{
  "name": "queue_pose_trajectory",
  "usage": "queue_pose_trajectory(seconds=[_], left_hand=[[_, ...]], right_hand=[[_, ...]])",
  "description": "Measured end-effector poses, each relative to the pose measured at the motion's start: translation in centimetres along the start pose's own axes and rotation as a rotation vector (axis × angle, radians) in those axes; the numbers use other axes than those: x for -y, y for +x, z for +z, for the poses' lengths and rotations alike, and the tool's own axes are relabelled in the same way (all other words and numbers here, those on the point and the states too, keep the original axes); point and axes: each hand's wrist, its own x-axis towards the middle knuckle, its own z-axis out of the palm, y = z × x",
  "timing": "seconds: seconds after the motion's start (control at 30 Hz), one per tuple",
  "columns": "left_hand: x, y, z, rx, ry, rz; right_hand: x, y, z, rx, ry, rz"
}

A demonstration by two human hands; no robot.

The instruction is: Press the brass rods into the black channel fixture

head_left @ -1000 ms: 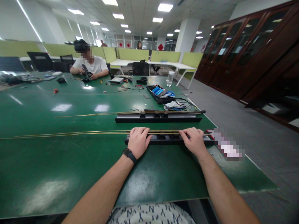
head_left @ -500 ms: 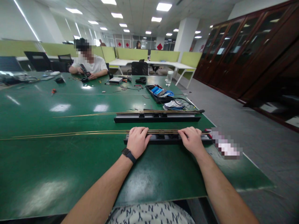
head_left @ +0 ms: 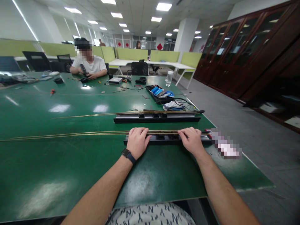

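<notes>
Several thin brass-coloured rods (head_left: 98,133) lie lengthwise over a black and grey rail (head_left: 164,142) near me, reaching far out to the left over the green table. My left hand (head_left: 137,141) is closed over the rods and the rail's left part, its fingers bent over the far side and thumb on the near side. Toward the rail's right end, my right hand (head_left: 191,139) is closed on the rods, thumb against the fingers. Both palms face down, so the fingertips are partly hidden. A blurred pale pink item (head_left: 226,145) lies just right of the rail's end.
Behind stands a second black rail (head_left: 159,120) with more thin rods (head_left: 93,115) across it. Farther back are a black tray (head_left: 161,99) of blue items, gloves (head_left: 173,105) and a clear cup (head_left: 168,78). Across the green table (head_left: 93,175), a person (head_left: 89,65) handles a dark device.
Both hands keep their hold on the rods and rail in the same places. The whole view has shifted very slightly.
</notes>
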Motion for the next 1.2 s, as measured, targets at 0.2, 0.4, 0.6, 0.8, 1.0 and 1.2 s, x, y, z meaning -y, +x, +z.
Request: queue_pose_trajectory(seconds=[0.2,0.4,0.6,0.8,1.0,1.2], left_hand=[[0.05,-0.07,0.08,-0.003,-0.005,-0.006],[-0.06,0.01,-0.11,-0.007,0.005,-0.001],[0.07,-0.04,0.09,0.007,0.010,-0.005],[0.14,-0.05,0.13,0.001,0.007,-0.001],[0.04,-0.02,0.08,-0.004,0.006,0.002],[0.06,-0.03,0.04,-0.006,0.000,0.000]], right_hand=[[0.16,-0.02,-0.19,-0.003,0.011,0.012],[0.43,0.02,-0.08,0.003,0.034,0.014],[-0.06,0.08,-0.11,0.018,0.025,0.012],[0.39,0.04,-0.25,0.003,0.042,0.020],[0.45,-0.01,-0.22,0.022,0.040,0.008],[0.05,-0.01,-0.15,0.031,0.038,0.006]])
